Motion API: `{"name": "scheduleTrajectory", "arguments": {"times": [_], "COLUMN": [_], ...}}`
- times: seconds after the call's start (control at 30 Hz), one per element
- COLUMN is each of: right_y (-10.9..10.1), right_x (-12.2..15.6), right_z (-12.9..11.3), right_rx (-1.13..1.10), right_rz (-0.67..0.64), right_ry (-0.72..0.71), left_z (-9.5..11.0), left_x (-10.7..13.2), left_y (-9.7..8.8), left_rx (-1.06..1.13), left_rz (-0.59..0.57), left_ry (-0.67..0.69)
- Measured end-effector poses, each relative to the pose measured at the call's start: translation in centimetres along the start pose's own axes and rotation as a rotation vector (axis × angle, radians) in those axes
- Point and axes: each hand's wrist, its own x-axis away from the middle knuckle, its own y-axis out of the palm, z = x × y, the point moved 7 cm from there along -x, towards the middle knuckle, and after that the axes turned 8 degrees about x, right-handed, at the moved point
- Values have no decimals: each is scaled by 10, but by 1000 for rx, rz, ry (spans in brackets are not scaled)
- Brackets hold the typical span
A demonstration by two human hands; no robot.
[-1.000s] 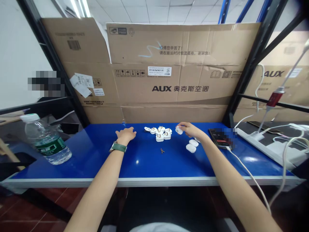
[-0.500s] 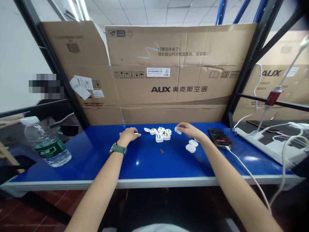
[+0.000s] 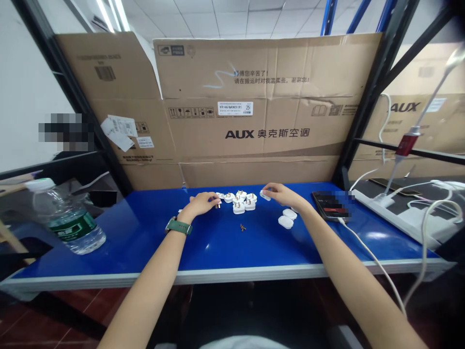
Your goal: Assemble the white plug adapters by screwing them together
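Observation:
My left hand [image 3: 201, 203], with a green-strapped watch on its wrist, is at the left end of a group of white plugs [image 3: 239, 208] with metal pins pointing up. Its fingertips are closed on a small white plug piece [image 3: 218, 205] with a brass-coloured part, mostly hidden by the fingers. To the right of the group, my right hand [image 3: 281, 195] pinches a white plug piece [image 3: 265, 195] just at the blue tabletop. Two white plug covers [image 3: 286, 222] lie below my right hand. Several small brass screws [image 3: 242, 227] lie in front of the plugs.
A water bottle [image 3: 74, 218] stands at the left. On the right lie a phone [image 3: 330, 206] with a white cable and a power strip [image 3: 392, 213]. A cardboard sheet [image 3: 269, 160] stands along the back between black posts. A person is partly visible at far left.
My left hand has moved right to the end of the plug group and closed on a piece there. My right hand keeps its piece in nearly the same place. The view has shifted slightly.

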Motion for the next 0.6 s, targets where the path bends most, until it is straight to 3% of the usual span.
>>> {"name": "scheduleTrajectory", "arguments": {"times": [0.33, 0.6], "right_y": [4, 17], "right_x": [-1, 9], "right_z": [0, -15], "right_rx": [-28, -461], "right_rz": [-32, -315], "right_ry": [16, -58], "left_z": [-1, 17], "left_x": [2, 5], "left_y": [-1, 2], "left_rx": [-3, 6], "left_rz": [-29, -105], "left_ry": [7, 163]}}
